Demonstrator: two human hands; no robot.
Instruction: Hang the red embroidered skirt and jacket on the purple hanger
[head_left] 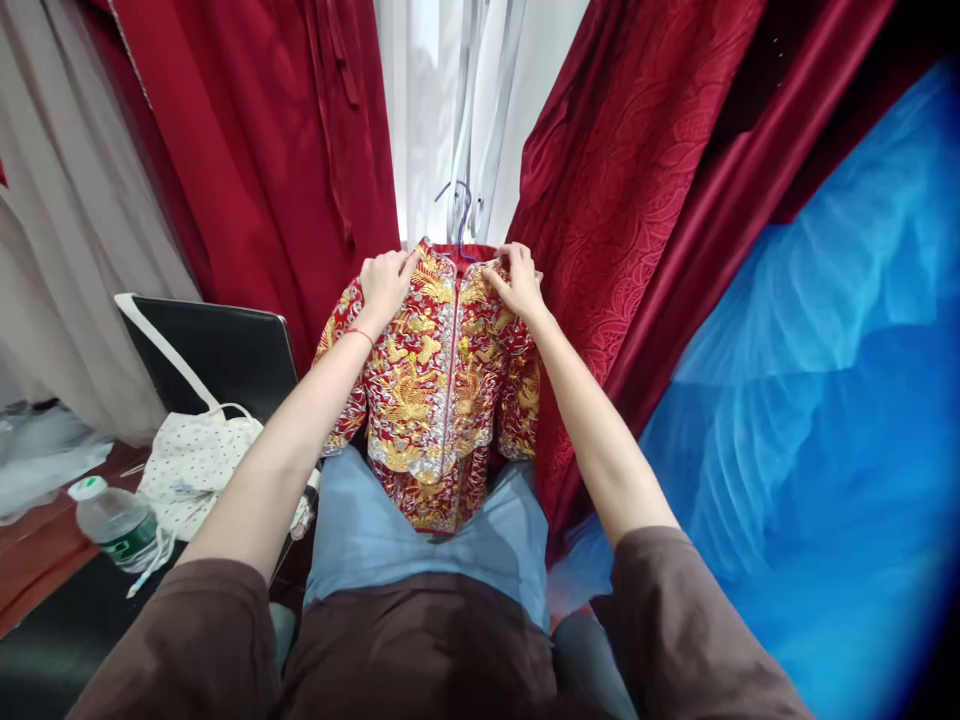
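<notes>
A red jacket [409,385] with dense gold and silver embroidery hangs upright before me on a thin purple hanger [466,215]. Its hem and sleeves reach down to my knees, and an embroidered red lower piece [435,510] shows under the hem. My left hand [386,285], with a red string at the wrist, is closed on the jacket's shoulder beside the collar. On the opposite shoulder, my right hand [517,280] pinches the fabric between thumb and fingers. Some fingertips of both hands are hidden behind the cloth.
Red garments [270,150] hang on the left, patterned red cloth [637,200] and blue tulle [787,430] on the right. White fabric [420,110] hangs behind the hanger. At left are a black chair back [217,355], a dotted white bag [195,465] and a water bottle [116,520].
</notes>
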